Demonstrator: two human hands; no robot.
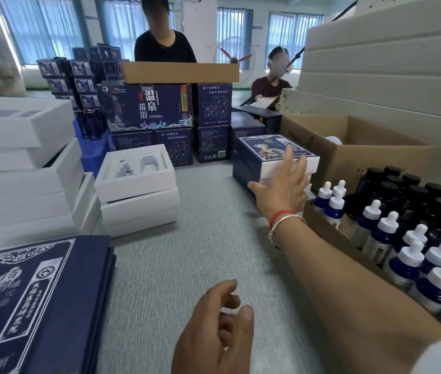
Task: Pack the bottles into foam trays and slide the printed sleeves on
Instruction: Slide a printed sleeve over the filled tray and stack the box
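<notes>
Right hand (284, 188): fingers spread and straight, reaching to the sleeved box (277, 155); fingertips lie against its white end, nothing gripped.
Left hand (214, 330): low over the grey table (187, 252), fingers loosely curled, holding nothing.
Dropper bottles (408, 255): white-capped, upright in a cardboard box (329, 230) at right.
Foam trays (134, 171): stacked left of centre, slots unfilled.
Printed sleeves (33, 300): flat pile, near left.

You saw a bright room, lit by daylight through the curtained windows (38, 33) at the back, which glared pale blue. Shadows on the table (200, 238) were soft. Your left hand (214, 330) was motion-blurred, and the wide lens bent the edges.
</notes>
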